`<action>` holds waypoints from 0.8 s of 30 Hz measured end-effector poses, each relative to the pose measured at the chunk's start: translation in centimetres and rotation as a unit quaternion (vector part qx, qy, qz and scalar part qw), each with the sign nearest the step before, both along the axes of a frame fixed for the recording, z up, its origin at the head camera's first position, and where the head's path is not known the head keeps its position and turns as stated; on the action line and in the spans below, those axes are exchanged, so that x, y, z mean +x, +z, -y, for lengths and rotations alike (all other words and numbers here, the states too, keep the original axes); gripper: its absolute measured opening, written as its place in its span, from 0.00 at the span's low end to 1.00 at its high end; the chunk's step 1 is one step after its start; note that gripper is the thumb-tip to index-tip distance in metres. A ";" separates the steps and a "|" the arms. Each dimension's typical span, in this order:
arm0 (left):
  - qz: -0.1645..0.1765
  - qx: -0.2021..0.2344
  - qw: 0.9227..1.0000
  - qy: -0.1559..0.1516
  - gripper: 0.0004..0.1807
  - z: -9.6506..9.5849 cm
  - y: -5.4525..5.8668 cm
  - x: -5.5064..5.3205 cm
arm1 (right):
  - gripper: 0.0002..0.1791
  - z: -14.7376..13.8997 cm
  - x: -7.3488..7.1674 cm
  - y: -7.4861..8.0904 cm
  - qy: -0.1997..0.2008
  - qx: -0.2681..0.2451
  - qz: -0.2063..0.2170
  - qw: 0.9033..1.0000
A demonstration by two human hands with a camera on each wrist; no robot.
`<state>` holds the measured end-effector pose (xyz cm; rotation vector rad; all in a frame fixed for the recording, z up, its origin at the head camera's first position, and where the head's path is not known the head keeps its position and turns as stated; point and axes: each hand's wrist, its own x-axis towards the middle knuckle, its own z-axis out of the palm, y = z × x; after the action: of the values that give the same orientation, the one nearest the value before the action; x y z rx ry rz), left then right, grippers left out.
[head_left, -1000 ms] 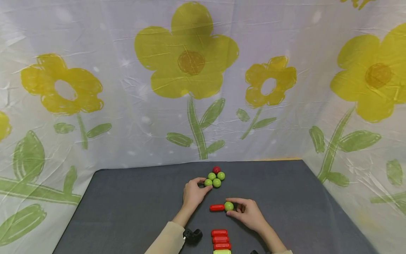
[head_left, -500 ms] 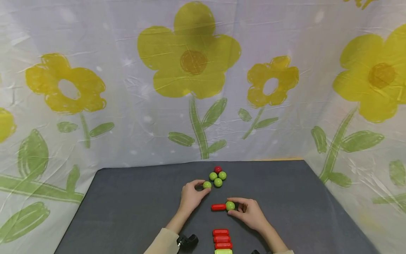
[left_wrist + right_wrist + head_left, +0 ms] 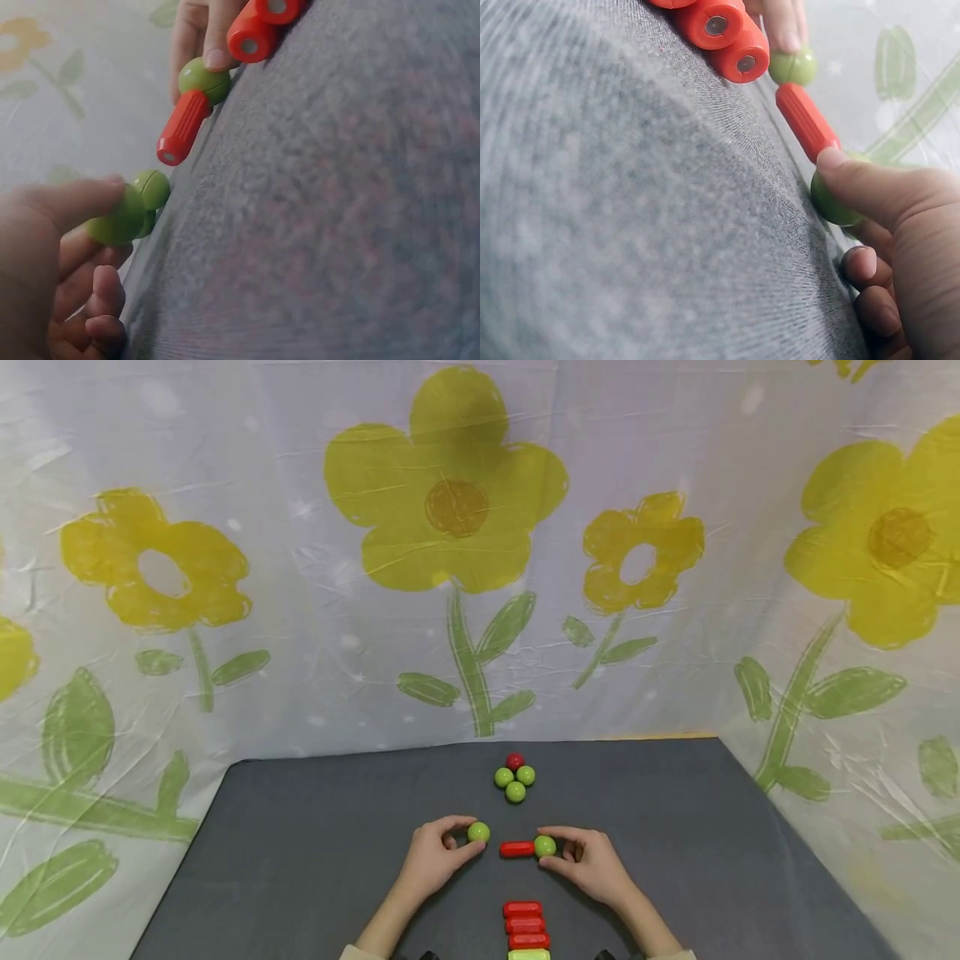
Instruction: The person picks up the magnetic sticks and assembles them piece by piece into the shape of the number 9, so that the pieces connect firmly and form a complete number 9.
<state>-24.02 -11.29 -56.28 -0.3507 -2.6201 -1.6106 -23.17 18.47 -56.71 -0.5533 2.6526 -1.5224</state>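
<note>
Between thumb and forefinger, my left hand [image 3: 437, 853] pinches a green ball [image 3: 478, 832]. A short distance to its right lies a red magnetic rod [image 3: 517, 849], whose metal-tipped left end faces that ball across a gap. At the rod's right end sits another green ball [image 3: 545, 846], which my right hand [image 3: 588, 862] pinches with thumb and fingertip. In the right wrist view the thumb covers part of this ball [image 3: 832, 199]. The left wrist view shows the held ball [image 3: 120, 217] partly behind the left fingers.
Farther back on the grey cloth-covered table [image 3: 300, 843], several green balls [image 3: 515, 792] cluster with a red ball [image 3: 514, 761]. Nearer the front, several red rods [image 3: 522, 925] lie side by side above a yellow-green rod [image 3: 528, 955]. A flower-print sheet [image 3: 300, 693] hangs behind the table.
My left hand has drawn one green ball out of the cluster and brought it forward, level with the red rod's left side. The right hand stays at its ball and rod.
</note>
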 end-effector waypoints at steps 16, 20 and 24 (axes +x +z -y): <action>-0.037 -0.036 0.996 -0.066 0.19 -0.1 0.1 -0.5 | 0.22 -0.2 -0.5 0.6 -0.009 0.009 -0.027 1.000; -0.034 -0.040 0.996 -0.065 0.19 -0.1 -0.1 -0.4 | 0.22 -0.1 -0.4 0.5 -0.015 0.017 -0.027 0.999; -0.041 -0.041 0.996 -0.063 0.19 -0.1 -0.5 -0.2 | 0.23 0.0 -0.2 0.4 -0.019 0.019 -0.025 0.999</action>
<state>-24.21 -11.22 -56.77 -0.5833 -2.6566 -1.4889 -23.38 18.45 -56.34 -0.5495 2.7391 -1.4832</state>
